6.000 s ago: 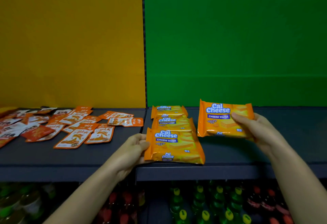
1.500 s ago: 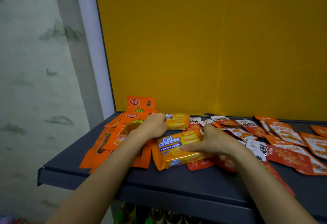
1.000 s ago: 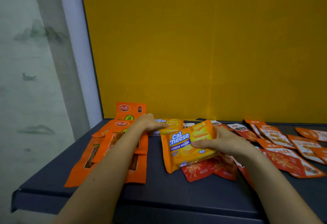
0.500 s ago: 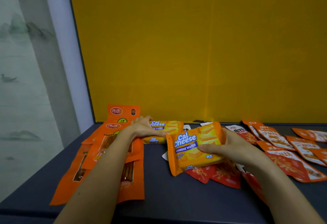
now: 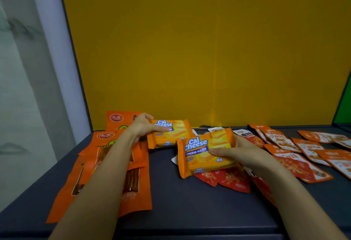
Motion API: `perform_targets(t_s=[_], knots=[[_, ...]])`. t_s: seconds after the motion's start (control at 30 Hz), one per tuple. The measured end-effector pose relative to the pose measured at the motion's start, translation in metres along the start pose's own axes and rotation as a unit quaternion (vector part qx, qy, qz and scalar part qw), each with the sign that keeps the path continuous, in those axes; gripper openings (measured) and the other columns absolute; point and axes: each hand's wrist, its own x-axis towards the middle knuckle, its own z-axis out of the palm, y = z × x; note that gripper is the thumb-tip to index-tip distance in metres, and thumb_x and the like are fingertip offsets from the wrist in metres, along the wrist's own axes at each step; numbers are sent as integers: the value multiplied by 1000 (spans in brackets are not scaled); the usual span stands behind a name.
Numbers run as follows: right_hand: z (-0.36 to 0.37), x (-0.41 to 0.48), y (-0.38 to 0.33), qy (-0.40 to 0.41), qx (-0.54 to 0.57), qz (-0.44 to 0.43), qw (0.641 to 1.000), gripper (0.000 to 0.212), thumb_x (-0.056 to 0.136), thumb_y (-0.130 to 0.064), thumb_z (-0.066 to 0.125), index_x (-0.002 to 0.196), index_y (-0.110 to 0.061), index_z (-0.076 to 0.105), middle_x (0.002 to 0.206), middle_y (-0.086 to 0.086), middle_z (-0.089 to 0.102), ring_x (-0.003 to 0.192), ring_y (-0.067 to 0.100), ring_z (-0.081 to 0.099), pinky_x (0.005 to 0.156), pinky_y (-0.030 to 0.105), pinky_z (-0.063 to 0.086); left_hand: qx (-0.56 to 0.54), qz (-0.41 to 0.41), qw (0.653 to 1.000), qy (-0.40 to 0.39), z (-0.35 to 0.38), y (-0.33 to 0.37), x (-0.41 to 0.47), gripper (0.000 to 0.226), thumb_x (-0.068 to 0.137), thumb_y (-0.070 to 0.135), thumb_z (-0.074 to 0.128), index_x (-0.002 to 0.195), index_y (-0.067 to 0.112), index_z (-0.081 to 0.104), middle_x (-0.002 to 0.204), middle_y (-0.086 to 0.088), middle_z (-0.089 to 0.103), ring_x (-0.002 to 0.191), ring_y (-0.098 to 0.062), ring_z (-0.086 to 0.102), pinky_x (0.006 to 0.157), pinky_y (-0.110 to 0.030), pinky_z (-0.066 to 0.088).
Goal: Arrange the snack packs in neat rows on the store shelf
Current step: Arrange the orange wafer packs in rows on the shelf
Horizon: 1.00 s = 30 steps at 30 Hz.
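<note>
Two orange Cal Cheese wafer packs are in my hands above the dark shelf [image 5: 190,207]. My left hand [image 5: 141,126] grips the far pack [image 5: 176,133] by its left end, thumb across the front. My right hand [image 5: 235,151] grips the near pack [image 5: 201,152] from the right, thumb on its face, tilted up off a pile of red sachets [image 5: 226,180].
Long orange snack bags [image 5: 131,186] lie overlapping on the left of the shelf, under my left forearm. Several orange and red sachets [image 5: 296,150] are scattered to the right. A yellow back panel [image 5: 190,50] stands behind; a white post and wall are on the left.
My left hand has taken hold of the far wafer pack and lifted it slightly. The right hand keeps its pack raised, a little nearer to me.
</note>
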Motion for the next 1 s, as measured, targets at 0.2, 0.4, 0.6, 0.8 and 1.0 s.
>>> perform_targets(t_s=[0.2,0.4,0.6,0.8,1.0], knots=[[5,-4,-4,23,60,11,998,34,74,-11,74,106,-18,63,102,5,72,90,20,69,79,31,55,-179,-66,982,-2,-4,5,-7,21,71,5,77,71,5,56,52,-4,67,35,-11,61,33,-20,48],[-17,-40,-6,123,125,-30,984,18,79,-12,69,97,-15,66,87,3,74,69,12,70,57,22,56,-234,-14,971,-38,-11,38,-25,10,82,14,67,80,9,59,43,2,65,36,-8,61,35,-20,50],[-73,-112,1,254,160,-54,953,23,78,-13,68,101,-12,64,72,-5,74,59,7,69,50,17,52,-219,81,963,-135,24,97,-67,9,87,22,61,86,14,60,51,5,69,43,-5,64,44,-20,54],[-131,-215,34,345,146,-37,927,13,80,-16,65,92,-12,65,70,-6,74,59,5,68,53,16,54,-226,88,936,-256,107,137,-136,14,89,24,58,90,10,60,49,1,68,38,-8,62,35,-19,49],[-190,-322,78,424,156,13,892,17,80,-20,65,96,-14,64,71,-6,75,61,6,69,59,22,55,-202,84,911,-350,215,165,-194,15,86,26,62,91,11,62,56,1,71,44,-9,65,40,-22,53]])
